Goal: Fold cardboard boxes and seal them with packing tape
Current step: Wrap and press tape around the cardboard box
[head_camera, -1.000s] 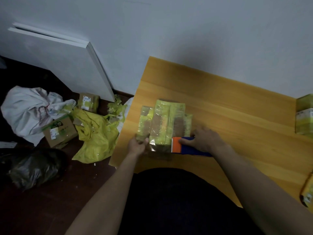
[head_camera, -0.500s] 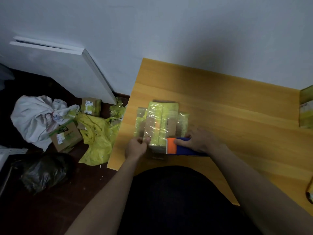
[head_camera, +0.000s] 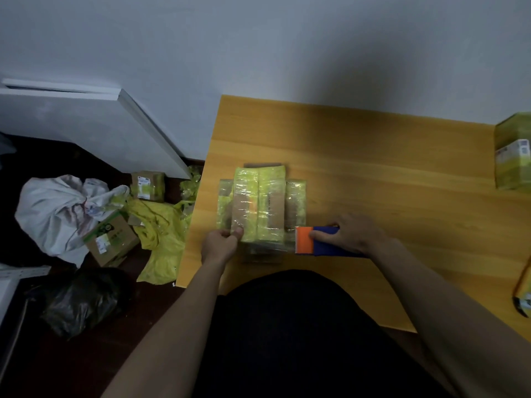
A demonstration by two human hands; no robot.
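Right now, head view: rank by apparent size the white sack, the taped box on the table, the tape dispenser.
1. white sack, though it lies farther off on the floor
2. taped box
3. tape dispenser, partly hidden by right hand

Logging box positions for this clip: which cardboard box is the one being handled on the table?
The yellow-taped box near the table's left edge, held by the left hand; the others lie on the floor or far right.

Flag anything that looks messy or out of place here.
The floor left of the wooden table is cluttered: crumpled yellow plastic sheet, white bag, black bag and two small cardboard boxes lie scattered there.
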